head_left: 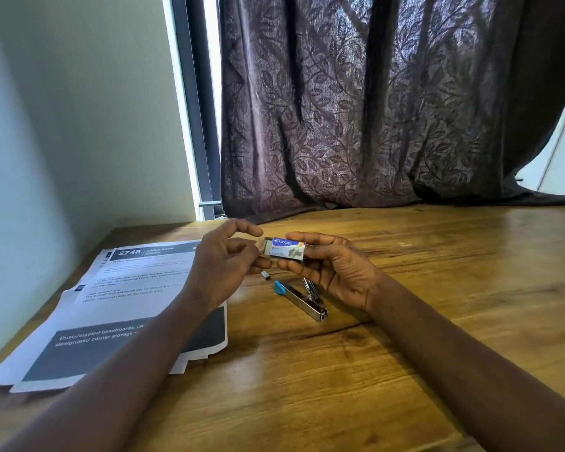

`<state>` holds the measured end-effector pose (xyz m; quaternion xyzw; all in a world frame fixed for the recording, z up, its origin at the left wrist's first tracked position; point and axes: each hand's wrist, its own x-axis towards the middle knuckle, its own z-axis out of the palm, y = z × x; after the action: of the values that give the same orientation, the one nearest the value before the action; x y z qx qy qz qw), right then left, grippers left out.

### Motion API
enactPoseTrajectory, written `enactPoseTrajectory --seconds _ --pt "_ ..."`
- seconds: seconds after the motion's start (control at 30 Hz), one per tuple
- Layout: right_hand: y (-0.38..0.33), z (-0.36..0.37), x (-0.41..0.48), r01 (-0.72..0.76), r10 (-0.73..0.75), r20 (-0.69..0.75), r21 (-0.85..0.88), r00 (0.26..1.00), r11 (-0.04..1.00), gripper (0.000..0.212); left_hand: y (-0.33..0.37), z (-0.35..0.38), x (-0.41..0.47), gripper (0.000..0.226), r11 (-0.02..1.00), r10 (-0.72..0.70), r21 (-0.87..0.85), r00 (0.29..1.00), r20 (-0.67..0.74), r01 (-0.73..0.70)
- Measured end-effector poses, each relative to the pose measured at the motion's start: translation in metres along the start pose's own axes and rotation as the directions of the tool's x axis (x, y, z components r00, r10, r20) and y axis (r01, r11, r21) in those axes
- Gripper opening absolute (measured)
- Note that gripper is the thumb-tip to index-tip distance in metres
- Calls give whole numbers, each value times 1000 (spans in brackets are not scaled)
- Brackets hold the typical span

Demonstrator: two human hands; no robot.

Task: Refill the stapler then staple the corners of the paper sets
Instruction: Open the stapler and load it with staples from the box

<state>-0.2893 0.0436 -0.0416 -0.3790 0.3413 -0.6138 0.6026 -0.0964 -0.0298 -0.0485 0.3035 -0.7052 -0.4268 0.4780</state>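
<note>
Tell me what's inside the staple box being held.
The staple box has its inner tray slid partly out toward the left hand; the right hand holds the sleeve. The tray looks pale; its contents can't be made out, the rest covered.

A home room: a wooden table point(405, 288) stands against a leaf-patterned purple curtain point(356, 109) and plain wall point(79, 125).

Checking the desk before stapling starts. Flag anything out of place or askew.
A loose strip of staples lies on the table near the stapler, outside its box. The papers are fanned unevenly, edges not squared.
</note>
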Motion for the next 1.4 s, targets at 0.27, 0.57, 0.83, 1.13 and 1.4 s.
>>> enactPoseTrajectory --seconds 0.27,0.57,0.83,1.13,1.4 --pt "1 -2 2 32 -32 -20 -25 999 999 31 6 4 -7 17 795 386 518 922 -32 -315" --pt "-3 -3 -1 32 -34 -27 -66 999 997 37 8 1 -8 21 769 366 555 930 23 -317" --pt "-1 -7 0 1 -4 -31 -102 1000 995 33 4 4 -8 17 920 167 362 986 -7 -153" --pt "-4 -8 -1 -19 15 -36 -110 999 994 31 2 6 -7 10 982 19 190 997 -68 -6" --pt "0 -8 1 -13 8 -41 -114 999 993 32 0 5 -4 5 959 6 284 999 -46 7"
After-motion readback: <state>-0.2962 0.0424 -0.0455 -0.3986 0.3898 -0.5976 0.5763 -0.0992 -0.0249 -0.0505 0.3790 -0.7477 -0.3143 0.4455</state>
